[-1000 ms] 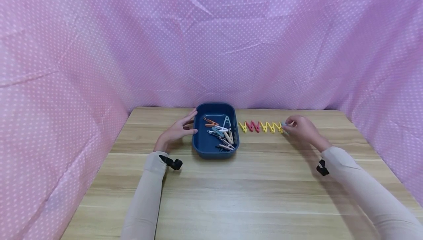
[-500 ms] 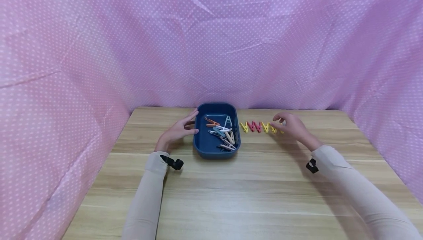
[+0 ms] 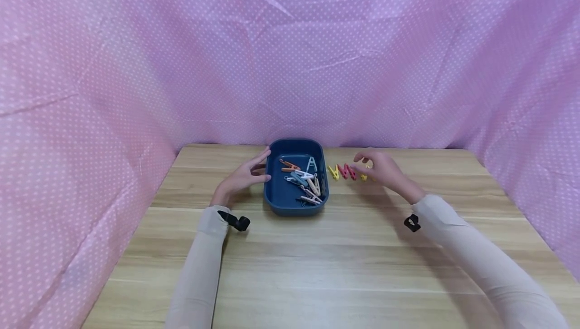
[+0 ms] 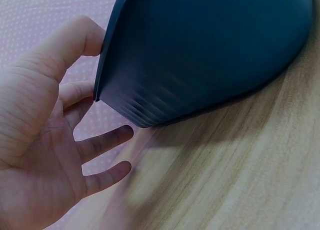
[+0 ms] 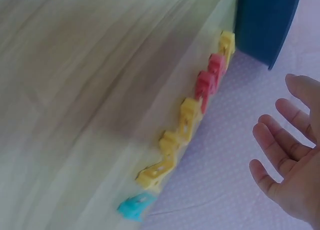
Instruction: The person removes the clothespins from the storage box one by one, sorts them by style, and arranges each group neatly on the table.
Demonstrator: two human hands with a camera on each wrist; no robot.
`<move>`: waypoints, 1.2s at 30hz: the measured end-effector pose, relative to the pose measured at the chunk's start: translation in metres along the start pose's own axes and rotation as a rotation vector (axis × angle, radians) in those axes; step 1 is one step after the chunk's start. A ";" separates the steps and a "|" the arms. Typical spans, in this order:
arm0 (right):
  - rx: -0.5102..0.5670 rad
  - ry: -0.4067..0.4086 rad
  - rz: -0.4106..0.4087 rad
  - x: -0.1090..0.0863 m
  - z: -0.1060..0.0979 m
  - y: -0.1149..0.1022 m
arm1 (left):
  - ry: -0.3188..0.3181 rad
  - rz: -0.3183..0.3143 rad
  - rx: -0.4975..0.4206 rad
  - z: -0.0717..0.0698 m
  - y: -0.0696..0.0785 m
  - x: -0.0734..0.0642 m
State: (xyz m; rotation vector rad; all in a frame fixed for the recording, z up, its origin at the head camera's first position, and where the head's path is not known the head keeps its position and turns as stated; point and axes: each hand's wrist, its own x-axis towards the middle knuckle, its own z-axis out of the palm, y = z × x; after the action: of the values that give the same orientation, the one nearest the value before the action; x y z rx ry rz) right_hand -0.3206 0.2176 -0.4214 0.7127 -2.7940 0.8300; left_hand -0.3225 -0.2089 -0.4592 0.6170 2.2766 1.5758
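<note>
A dark blue plastic bin [image 3: 295, 213] stands toward the back of the table. My left hand [image 3: 240, 179] is at its left side, fingers spread, thumb and a fingertip touching the rim in the left wrist view. Several spring clips lie in the bin, among them an orange clip [image 3: 291, 169] and a white clip [image 3: 304, 175]. Right of the bin runs a row of clips: yellow [image 3: 334, 173], red [image 5: 216, 67], more yellow ones, and a teal clip [image 5: 135, 206] at the far end. Above this row hovers my right hand [image 3: 382, 169], fingers loosely bent, nothing in them.
The wooden table [image 3: 290, 263] stretches toward me from the bin and the row. A pink polka-dot cloth [image 3: 290, 67] hangs behind the table and along both sides. The row lies near the back edge.
From the row's right end, where it touched the teal clip, my right hand has let go and moved left above the clips. My left hand has stayed at the bin.
</note>
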 end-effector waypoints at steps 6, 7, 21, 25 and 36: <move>0.026 0.008 -0.049 0.004 0.004 -0.016 | -0.003 0.003 0.007 -0.002 0.000 -0.001; 0.036 0.008 -0.055 0.005 0.005 -0.019 | -0.002 0.003 0.006 -0.002 0.000 -0.001; 0.072 -0.053 -0.180 0.016 0.020 -0.054 | -0.012 0.021 0.007 -0.001 0.000 0.001; 0.065 -0.121 -0.208 0.017 0.023 -0.066 | -0.010 0.020 0.010 -0.001 0.000 0.001; -0.058 -0.255 -0.379 0.021 0.044 -0.088 | -0.015 0.028 0.037 -0.002 -0.001 0.000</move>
State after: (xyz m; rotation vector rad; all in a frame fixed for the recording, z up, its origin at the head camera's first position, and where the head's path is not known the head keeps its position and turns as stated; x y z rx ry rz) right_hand -0.2970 0.1205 -0.4105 1.3680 -2.7368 0.6203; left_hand -0.3242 -0.2108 -0.4596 0.6705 2.3006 1.5391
